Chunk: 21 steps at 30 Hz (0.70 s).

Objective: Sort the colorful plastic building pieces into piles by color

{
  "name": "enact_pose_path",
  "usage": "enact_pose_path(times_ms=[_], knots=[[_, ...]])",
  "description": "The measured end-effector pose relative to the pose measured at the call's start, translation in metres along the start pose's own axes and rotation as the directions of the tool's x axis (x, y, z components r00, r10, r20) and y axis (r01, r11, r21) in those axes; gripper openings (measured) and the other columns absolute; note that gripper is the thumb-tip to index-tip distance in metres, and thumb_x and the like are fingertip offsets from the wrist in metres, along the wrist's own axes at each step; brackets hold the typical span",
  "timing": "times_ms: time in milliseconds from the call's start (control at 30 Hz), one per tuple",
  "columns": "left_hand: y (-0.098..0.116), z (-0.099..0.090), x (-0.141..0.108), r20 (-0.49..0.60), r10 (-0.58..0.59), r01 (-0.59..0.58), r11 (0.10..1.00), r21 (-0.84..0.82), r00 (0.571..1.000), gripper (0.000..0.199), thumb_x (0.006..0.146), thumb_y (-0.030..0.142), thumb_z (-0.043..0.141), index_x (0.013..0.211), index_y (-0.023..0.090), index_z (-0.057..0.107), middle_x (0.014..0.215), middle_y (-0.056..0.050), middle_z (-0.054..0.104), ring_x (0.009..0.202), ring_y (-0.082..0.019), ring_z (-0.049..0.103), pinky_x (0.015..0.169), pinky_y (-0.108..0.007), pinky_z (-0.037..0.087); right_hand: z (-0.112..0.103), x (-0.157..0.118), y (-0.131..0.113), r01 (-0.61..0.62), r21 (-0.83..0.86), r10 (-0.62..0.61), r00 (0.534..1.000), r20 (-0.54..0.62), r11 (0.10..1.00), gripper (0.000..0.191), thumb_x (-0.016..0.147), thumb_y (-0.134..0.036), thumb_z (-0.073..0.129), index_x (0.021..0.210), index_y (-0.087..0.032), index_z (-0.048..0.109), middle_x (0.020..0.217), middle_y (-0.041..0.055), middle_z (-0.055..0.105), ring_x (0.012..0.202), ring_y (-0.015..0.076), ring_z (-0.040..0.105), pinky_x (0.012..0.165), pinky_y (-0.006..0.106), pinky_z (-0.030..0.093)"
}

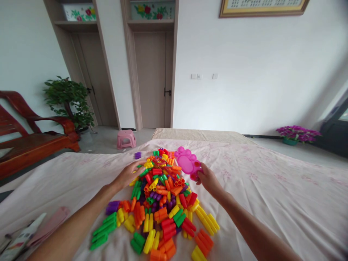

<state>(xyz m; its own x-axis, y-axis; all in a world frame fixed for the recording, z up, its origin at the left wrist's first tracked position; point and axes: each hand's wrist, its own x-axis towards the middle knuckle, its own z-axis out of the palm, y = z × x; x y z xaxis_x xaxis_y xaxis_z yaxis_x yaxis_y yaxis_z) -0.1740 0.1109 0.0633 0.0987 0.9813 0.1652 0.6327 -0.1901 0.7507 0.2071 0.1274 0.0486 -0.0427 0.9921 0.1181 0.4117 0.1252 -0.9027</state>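
Observation:
My right hand point(207, 178) grips the edge of a pink paw-shaped plastic tray point(186, 163), raised over the right side of the pile. Small red spots show on the tray near my fingers. My left hand point(133, 172) is at the left flank of the heap, its fingers stretched out against the pieces, close to a yellow piece point(148, 164) and a green one. The heap of plastic building pieces point(163, 192) is red, orange, yellow, green and purple, many shaped like joined tubes. Red-and-gold flat pieces point(159, 162) lie near its far end.
A pale flowered cloth point(261, 195) covers the table. At lower left lie a white tube point(25, 232) and a pink cloth point(51, 223). Beyond are a pink stool point(126, 139), a wooden chair point(35, 134), a leafy plant point(67, 98) and purple flowers point(297, 133).

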Motion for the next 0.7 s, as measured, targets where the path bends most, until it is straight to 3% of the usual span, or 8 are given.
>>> enact_pose_path(times_ms=[100,133,200,300,367,433,567,700], knots=[[-0.019,-0.018,-0.046,0.055,0.091,-0.095,0.993,0.067,0.994,0.073,0.084,0.060,0.059,0.149,0.027,0.053,0.159,-0.005,0.048,0.144,-0.029,0.046,0.120,-0.039,0.035,-0.030,-0.013,0.025,-0.122,-0.026,0.120,0.990,-0.071,0.992,0.039,0.073,-0.022,0.045,0.111,-0.020,0.052,0.070,0.0003,0.069,0.060,0.0162,0.066,0.052,0.023,0.050],[-0.031,-0.022,-0.065,0.069,0.121,-0.129,0.983,0.129,0.990,0.077,0.082,0.060,0.063,0.152,0.031,0.050,0.162,-0.004,0.044,0.148,-0.030,0.039,0.123,-0.042,0.030,-0.037,-0.019,0.034,-0.147,-0.038,0.144,0.987,-0.077,0.988,0.038,0.072,-0.022,0.045,0.110,-0.020,0.052,0.069,0.0002,0.069,0.059,0.0159,0.066,0.051,0.023,0.050],[-0.058,-0.022,-0.103,0.100,0.118,-0.139,0.960,0.241,0.988,0.092,0.071,0.062,0.075,0.154,0.034,0.047,0.163,-0.005,0.041,0.148,-0.034,0.038,0.122,-0.045,0.031,-0.045,-0.032,0.048,-0.167,-0.046,0.164,0.985,-0.059,0.985,0.039,0.071,-0.023,0.045,0.109,-0.020,0.052,0.066,-0.0001,0.068,0.056,0.0161,0.065,0.049,0.023,0.050],[-0.089,-0.006,-0.148,0.047,0.116,-0.125,0.920,0.371,0.992,0.113,0.054,0.060,0.087,0.155,0.037,0.044,0.162,-0.008,0.042,0.145,-0.040,0.042,0.118,-0.049,0.038,-0.036,-0.051,0.056,-0.167,-0.030,0.168,0.986,0.015,0.985,0.035,0.070,-0.025,0.043,0.104,-0.020,0.051,0.062,-0.0015,0.066,0.052,0.0165,0.063,0.045,0.023,0.048],[-0.092,0.011,-0.160,-0.064,0.123,-0.092,0.928,0.361,0.990,0.096,0.065,0.055,0.082,0.152,0.038,0.048,0.161,-0.008,0.044,0.144,-0.038,0.045,0.117,-0.049,0.040,-0.020,-0.061,0.053,-0.155,0.001,0.155,0.986,0.060,0.988,0.028,0.071,-0.026,0.042,0.098,-0.021,0.050,0.058,-0.0034,0.063,0.048,0.0156,0.061,0.043,0.023,0.046],[-0.080,0.028,-0.158,-0.160,0.125,-0.083,0.965,0.249,0.979,0.071,0.082,0.049,0.070,0.149,0.035,0.052,0.155,-0.009,0.052,0.142,-0.032,0.049,0.117,-0.047,0.041,-0.002,-0.067,0.044,-0.106,0.034,0.103,0.992,0.068,0.994,0.024,0.074,-0.027,0.040,0.096,-0.022,0.048,0.057,-0.0050,0.062,0.045,0.0143,0.059,0.044,0.023,0.046],[-0.036,0.052,-0.126,-0.276,0.113,-0.112,0.994,0.020,0.955,0.055,0.089,0.049,0.061,0.141,0.030,0.059,0.150,-0.010,0.056,0.141,-0.029,0.049,0.119,-0.047,0.040,0.019,-0.070,0.017,0.046,0.067,-0.051,0.995,0.083,0.997,0.023,0.083,-0.033,0.040,0.101,-0.022,0.050,0.064,-0.0047,0.064,0.052,0.0139,0.061,0.050,0.024,0.051],[-0.009,0.047,-0.084,-0.312,0.105,-0.139,0.986,-0.088,0.944,0.052,0.096,0.051,0.049,0.142,0.027,0.057,0.150,-0.009,0.057,0.141,-0.024,0.049,0.120,-0.042,0.037,0.015,-0.057,0.008,0.123,0.076,-0.125,0.992,0.023,0.989,0.032,0.086,-0.035,0.043,0.112,-0.021,0.054,0.072,-0.0015,0.069,0.060,0.0155,0.064,0.055,0.026,0.052]])
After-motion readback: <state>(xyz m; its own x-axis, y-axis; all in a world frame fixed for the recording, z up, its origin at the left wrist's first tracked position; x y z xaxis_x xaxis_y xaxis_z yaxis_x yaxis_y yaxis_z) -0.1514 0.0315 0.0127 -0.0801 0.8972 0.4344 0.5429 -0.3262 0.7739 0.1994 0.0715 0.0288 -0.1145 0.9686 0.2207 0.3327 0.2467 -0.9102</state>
